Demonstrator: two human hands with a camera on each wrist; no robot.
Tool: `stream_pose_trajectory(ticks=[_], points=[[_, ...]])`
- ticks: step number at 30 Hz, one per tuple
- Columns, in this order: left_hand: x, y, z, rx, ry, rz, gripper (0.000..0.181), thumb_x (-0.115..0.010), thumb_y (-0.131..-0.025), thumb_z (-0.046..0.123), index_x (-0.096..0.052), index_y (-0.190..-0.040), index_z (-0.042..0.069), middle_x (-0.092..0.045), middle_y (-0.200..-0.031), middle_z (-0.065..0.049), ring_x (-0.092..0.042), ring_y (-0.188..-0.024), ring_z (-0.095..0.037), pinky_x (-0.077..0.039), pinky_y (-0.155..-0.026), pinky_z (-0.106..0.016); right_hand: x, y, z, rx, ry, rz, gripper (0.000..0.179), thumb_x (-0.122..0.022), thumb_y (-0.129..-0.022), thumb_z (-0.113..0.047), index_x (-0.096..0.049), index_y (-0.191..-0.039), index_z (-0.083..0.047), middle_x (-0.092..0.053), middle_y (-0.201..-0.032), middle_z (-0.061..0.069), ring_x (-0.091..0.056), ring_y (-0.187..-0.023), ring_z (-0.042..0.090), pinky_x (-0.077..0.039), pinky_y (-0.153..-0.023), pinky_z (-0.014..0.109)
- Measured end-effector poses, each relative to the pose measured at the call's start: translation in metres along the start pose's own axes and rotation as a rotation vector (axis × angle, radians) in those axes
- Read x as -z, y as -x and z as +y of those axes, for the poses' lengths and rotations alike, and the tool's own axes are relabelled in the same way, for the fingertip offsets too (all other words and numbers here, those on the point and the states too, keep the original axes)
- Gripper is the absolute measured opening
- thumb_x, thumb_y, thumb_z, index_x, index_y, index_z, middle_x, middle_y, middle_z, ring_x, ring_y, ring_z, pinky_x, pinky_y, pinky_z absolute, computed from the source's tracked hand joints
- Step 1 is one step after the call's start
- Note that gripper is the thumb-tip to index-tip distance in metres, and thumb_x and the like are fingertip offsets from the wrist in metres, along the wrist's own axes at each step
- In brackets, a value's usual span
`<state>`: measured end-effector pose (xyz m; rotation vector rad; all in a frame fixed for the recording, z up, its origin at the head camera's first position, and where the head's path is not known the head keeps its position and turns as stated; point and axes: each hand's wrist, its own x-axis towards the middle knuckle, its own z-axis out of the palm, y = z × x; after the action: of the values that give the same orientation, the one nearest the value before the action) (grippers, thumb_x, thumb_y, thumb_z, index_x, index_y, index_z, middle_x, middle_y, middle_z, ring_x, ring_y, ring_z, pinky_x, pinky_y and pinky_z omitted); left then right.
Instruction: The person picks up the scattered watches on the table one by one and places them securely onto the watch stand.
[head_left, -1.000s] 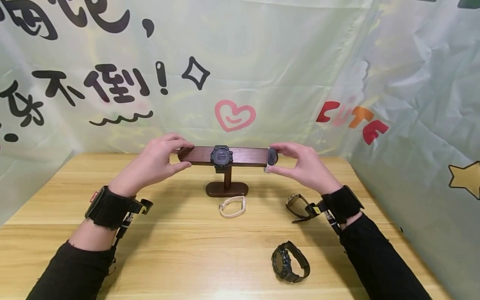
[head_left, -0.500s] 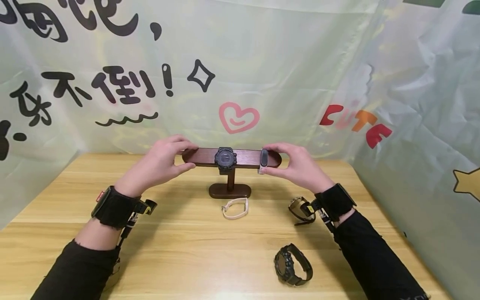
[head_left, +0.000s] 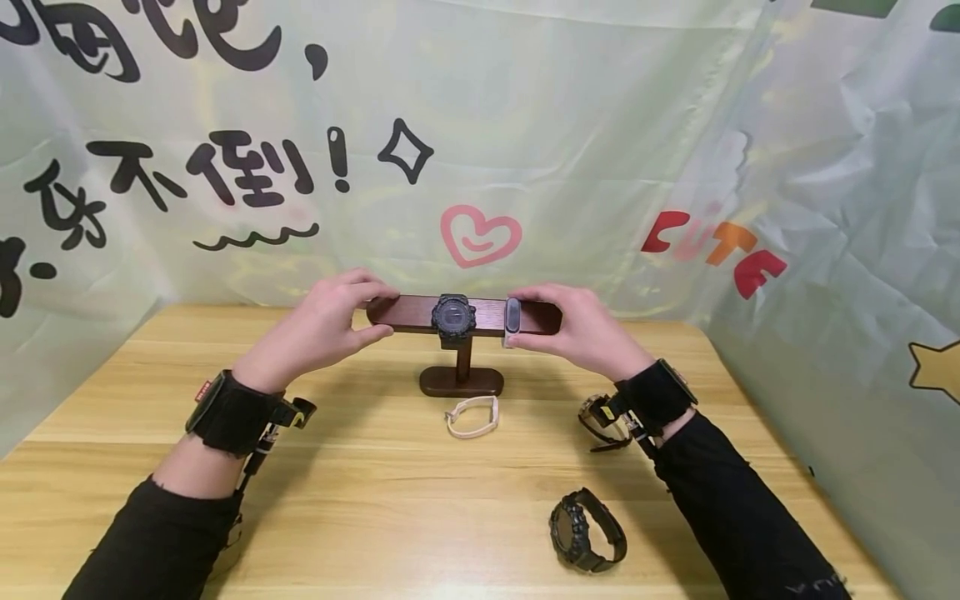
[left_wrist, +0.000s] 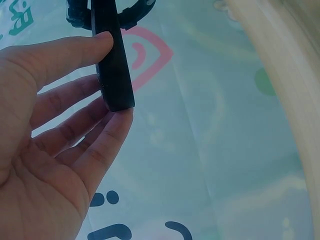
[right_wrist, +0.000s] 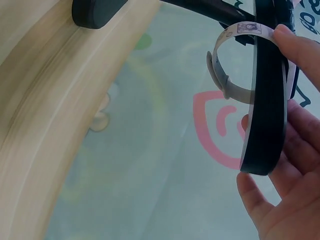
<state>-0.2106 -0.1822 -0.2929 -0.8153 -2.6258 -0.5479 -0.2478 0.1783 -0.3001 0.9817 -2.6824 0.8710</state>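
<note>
A dark wooden T-shaped watch stand point(head_left: 411, 312) stands at the back of the table. My left hand point(head_left: 318, 329) grips the bar's left end, thumb below and fingertips on top; the left wrist view shows the bar end point(left_wrist: 116, 80) between thumb and fingers. A black digital watch point(head_left: 453, 317) is strapped round the bar's middle. Right of it, a fitness band point(head_left: 513, 317) with a pale strap encircles the bar, pinched by my right hand point(head_left: 581, 329). In the right wrist view the closed strap point(right_wrist: 218, 62) hangs as a loop round the bar, with the thumb touching it.
A pale pink band point(head_left: 472, 417) lies before the stand's base point(head_left: 461, 382). To the right lies a dark-strapped watch point(head_left: 603, 433), partly hidden by the wrist camera. Another black watch point(head_left: 588, 531) lies nearer the front. A printed cloth point(head_left: 585, 150) hangs behind the table point(head_left: 360, 508).
My right hand has slid the fitness band leftward along the bar, from its right end towards the black watch. My left hand has kept its grip. The head view has shifted slightly.
</note>
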Motion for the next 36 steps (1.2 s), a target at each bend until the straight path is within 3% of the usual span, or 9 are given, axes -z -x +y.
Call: stream_pose_trajectory(ticks=[36], points=[[-0.001, -0.001, -0.001, -0.02, -0.009, 0.006, 0.043, -0.086, -0.091, 0.01, -0.073, -0.13, 0.0, -0.072, -0.12, -0.013, -0.068, -0.101, -0.028, -0.059, -0.09, -0.045, -0.014, -0.022, -0.02, 0.085, 0.038, -0.024, 0.062, -0.09, -0.088, -0.037, -0.069, -0.142, -0.014, -0.075, -0.129, 0.004, -0.065, -0.1, 0.018, -0.053, -0.085, 0.034]])
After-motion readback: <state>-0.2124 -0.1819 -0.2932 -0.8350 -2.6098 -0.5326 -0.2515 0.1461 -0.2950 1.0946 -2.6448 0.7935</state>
